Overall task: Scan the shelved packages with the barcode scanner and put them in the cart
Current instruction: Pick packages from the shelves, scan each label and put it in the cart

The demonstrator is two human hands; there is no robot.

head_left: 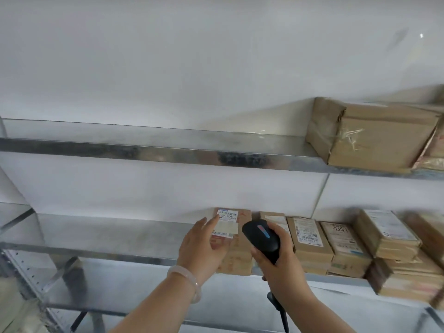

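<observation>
The left hand point(204, 246) lay with straight fingers on the brown package point(237, 251), which stood leftmost in the row on the lower shelf point(108, 236). Its white barcode label point(227, 216) was too blurred to read. The right hand point(281, 258) gripped the black barcode scanner point(262, 236) just beside it.

We face a white wall point(168, 56) with a faint smudge point(400, 36); a metal upper shelf point(144, 146) and a lower shelf point(96, 236) run along it.
</observation>
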